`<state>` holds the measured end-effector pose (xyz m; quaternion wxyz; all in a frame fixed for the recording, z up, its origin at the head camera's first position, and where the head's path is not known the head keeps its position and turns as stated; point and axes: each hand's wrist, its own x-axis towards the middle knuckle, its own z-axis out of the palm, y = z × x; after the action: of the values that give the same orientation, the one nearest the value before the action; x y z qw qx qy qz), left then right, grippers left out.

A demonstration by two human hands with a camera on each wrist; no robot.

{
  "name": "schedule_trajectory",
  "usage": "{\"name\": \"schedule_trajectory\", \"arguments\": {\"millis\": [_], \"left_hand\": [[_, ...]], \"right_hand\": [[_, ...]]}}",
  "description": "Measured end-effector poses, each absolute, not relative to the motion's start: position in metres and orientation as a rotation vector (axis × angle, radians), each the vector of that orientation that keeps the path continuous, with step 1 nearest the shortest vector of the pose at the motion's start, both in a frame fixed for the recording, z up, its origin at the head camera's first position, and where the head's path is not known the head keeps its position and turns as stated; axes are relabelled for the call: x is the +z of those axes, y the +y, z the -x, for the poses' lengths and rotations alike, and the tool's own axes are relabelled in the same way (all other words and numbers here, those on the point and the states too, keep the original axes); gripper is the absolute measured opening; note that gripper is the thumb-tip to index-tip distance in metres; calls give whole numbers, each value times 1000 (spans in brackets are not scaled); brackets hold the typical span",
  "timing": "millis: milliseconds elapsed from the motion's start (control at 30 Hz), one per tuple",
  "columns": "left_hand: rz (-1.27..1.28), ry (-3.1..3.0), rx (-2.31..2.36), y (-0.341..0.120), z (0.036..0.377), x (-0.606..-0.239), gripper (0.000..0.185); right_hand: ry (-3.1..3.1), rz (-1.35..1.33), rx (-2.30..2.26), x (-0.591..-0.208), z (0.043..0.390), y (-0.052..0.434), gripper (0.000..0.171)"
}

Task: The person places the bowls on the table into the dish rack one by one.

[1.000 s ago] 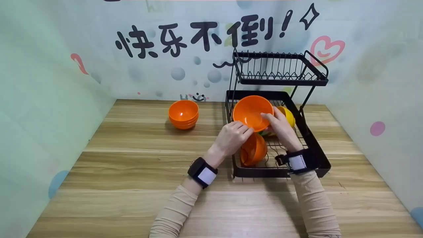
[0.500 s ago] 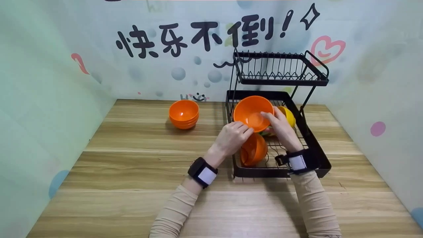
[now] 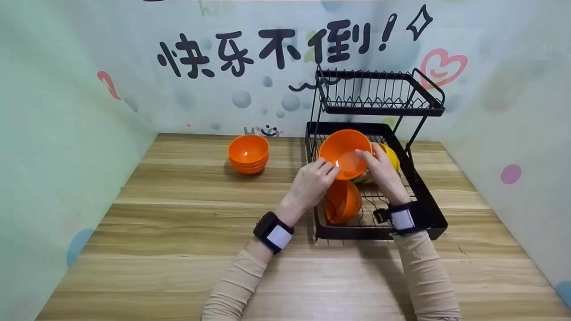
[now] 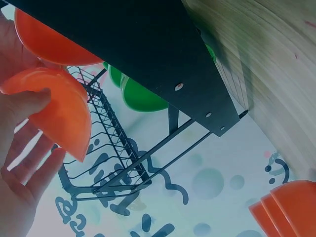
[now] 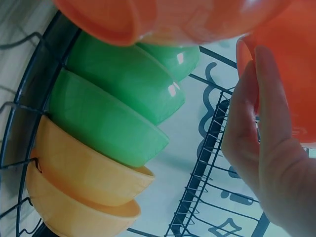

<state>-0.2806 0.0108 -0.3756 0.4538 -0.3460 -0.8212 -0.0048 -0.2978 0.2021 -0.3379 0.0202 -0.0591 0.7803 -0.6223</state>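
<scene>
Both hands hold an orange bowl [image 3: 345, 154] above the lower tier of a black dish rack [image 3: 352, 232], its opening tilted toward the head camera. My left hand [image 3: 313, 182] pinches the near-left rim with curled fingers. On the right side, my right hand [image 3: 384, 174] grips the rim, thumb inside and fingers behind. Below, another orange bowl [image 3: 344, 203] stands on its side in the rack. Green bowls [image 5: 108, 116] and yellow bowls [image 5: 89, 163] line the rack in the right wrist view; the held bowl mostly hides the green ones from the head view.
A stack of orange bowls [image 3: 248, 156] stands on the wooden table [image 3: 178, 232] left of the rack. The rack's upper tier [image 3: 379, 96] overhangs the back of the lower one. Printed curtains [image 3: 200, 107] enclose the back and sides.
The held orange bowl has shifted slightly right together with the right hand. My left fingers have moved a little up and left along its rim. The other bowls stay put.
</scene>
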Motion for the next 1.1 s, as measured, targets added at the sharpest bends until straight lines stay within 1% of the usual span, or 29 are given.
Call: {"name": "schedule_trajectory", "arguments": {"millis": [233,367,667,833,1100], "left_hand": [[733,-2134,-86,11,280,-376,15],[646,-2273,-106,10,279,-376,23],[509,-2686,-2,9,277,-379,36],[468,-2796,3,8,276,-382,36],[483,-2832,-22,8,275,-384,30]], "right_hand": [[2511,156,-1888,-338,299,206,47],[2563,138,-1886,-336,298,208,46],[2719,83,-1764,-330,295,218,59],[2786,67,-1708,-326,293,225,63],[2958,65,-1565,-322,291,237,66]]}}
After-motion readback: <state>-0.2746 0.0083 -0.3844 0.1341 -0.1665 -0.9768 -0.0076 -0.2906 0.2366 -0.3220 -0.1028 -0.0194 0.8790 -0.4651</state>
